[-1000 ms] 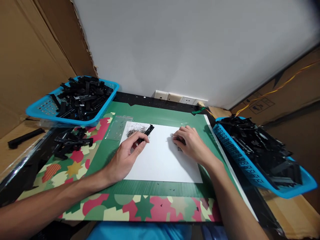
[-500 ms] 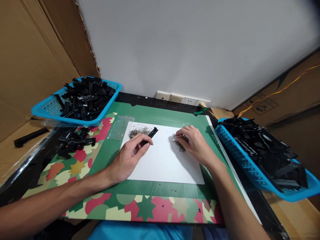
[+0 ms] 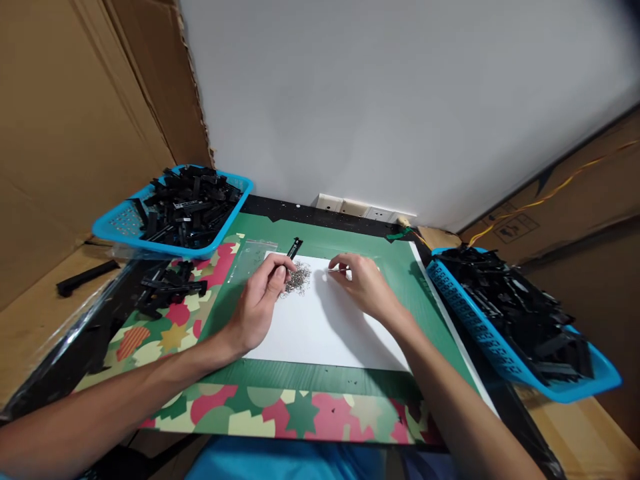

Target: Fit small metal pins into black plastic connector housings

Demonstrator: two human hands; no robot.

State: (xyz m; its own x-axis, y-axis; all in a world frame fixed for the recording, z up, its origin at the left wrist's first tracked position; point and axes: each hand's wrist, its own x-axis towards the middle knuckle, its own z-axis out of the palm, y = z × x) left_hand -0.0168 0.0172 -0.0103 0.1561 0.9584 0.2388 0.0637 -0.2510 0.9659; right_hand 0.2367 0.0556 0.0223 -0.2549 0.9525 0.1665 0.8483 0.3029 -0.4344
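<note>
- In the head view, grips a narrow black part point(image 3: 295, 248) in the left hand point(image 3: 260, 297), with thumb closed against curled fingers and the far end sticking out past them, above the upper left of the white sheet point(image 3: 320, 340).
- Looks light and stiff, probably moulded plastic, perhaps slightly slippery along the smooth faces and weakest at the notched tip.
- Best taken by the long sides near the middle, leaving the tip free.
- Pinches a thin bright sliver point(image 3: 339, 270) between thumb and fingertips of the right hand point(image 3: 363, 283), over the upper right of the sheet; too small to tell the exact shape.
- Seems nearly weightless and springy, like fine wire, easily dropped or bent; suits a fingertip hold.
- Just beside the left hand, shows a heap of small metal pieces point(image 3: 299, 279) on the sheet, likely to snag on one another.
- Shows a clear bag point(image 3: 253, 257) flat on the green mat point(image 3: 255, 228); hard to tell whether filled.
- At the left, shows a blue basket point(image 3: 117, 230) piled with black parts, bare at one end.
- At the right, shows a second blue basket point(image 3: 597, 380), tilted in view and heaped with dark parts.
- Near the left basket, shows loose black pieces point(image 3: 173, 287).
</note>
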